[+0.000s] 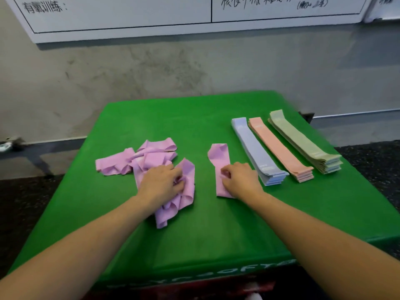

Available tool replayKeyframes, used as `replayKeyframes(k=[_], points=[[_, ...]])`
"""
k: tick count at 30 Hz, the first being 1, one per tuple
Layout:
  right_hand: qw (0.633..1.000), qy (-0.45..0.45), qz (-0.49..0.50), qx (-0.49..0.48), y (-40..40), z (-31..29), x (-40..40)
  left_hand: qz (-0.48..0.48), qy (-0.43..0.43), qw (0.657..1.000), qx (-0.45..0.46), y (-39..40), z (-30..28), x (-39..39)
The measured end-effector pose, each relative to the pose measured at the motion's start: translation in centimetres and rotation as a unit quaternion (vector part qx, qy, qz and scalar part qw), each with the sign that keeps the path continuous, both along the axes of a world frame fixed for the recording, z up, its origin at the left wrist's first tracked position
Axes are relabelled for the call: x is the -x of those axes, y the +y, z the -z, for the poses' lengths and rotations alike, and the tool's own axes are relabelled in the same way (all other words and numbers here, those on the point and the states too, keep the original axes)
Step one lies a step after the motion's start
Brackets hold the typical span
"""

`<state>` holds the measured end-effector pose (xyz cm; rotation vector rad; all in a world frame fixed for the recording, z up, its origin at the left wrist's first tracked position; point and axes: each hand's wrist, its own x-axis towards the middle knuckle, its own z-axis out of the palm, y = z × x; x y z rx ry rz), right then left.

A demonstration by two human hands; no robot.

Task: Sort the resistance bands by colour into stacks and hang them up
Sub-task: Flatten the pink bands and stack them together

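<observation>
Three neat stacks of flat stretchy bands lie done; the pink ones are loose.

A crumpled heap of pink elastic resistance bands (pixel 149 161) lies left of centre on the green padded tabletop (pixel 194 230), the left hand (pixel 161 180) curled into it, gripping folds. The right hand (pixel 240 178) pinches a single pink band (pixel 219 161) laid lengthwise at centre. Just right lie the blue stack (pixel 253 148), peach stack (pixel 279 148) and pale green stack (pixel 303 141), side by side. Behind, a whiteboard (pixel 129 18) hangs on the grey wall.
</observation>
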<state>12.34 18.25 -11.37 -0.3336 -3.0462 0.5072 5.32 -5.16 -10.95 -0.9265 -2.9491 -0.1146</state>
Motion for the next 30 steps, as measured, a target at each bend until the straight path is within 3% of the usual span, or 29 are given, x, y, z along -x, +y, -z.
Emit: replayKeyframes(k=[6,8,11,13,16,19,22,24,25,27,29,30], points=[[0.999,0.051,0.002,0.001,0.5,-0.1,-1.6,-0.131,0.043,0.99,0.043,-2.7,-1.5,1.7],[0.994,0.088,-0.009,0.071,0.3,-0.5,-2.3,-0.126,0.028,0.992,0.011,-2.5,-1.8,1.5],[0.968,0.065,-0.024,0.243,-0.4,-2.0,-3.6,0.006,-0.009,1.0,-0.029,-1.7,-2.6,0.5],[0.959,0.077,-0.03,0.273,-0.5,-2.8,-4.4,0.137,-0.021,0.99,0.019,-1.2,-3.1,-0.7],[0.941,0.121,-0.028,0.314,-0.4,-4.3,-5.7,0.171,-0.054,0.983,0.041,-0.4,-3.5,-2.2],[0.93,0.145,-0.036,0.336,-0.2,-5.4,-7.0,0.131,-0.064,0.985,-0.091,0.8,-3.6,-4.5],[0.926,0.152,-0.046,0.343,0.0,-6.4,-8.4,0.035,-0.148,0.952,-0.267,2.6,-4.4,-7.5],[0.929,0.163,-0.045,0.329,0.0,-7.2,-9.3,-0.039,-0.272,0.898,-0.343,4.3,-5.0,-9.8],[0.932,0.166,-0.05,0.319,0.0,-7.6,-9.8,-0.085,-0.37,0.844,-0.378,5.2,-5.2,-10.8],[0.936,0.158,-0.066,0.309,-0.3,-8.0,-10.8,-0.151,-0.558,0.688,-0.439,6.7,-5.1,-12.5],[0.933,0.141,-0.091,0.319,-0.7,-8.1,-12.0,-0.185,-0.649,0.552,-0.49,7.6,-4.5,-13.2],[0.927,0.141,-0.107,0.33,-0.9,-8.0,-12.6,-0.195,-0.664,0.505,-0.516,7.8,-4.2,-13.2]])
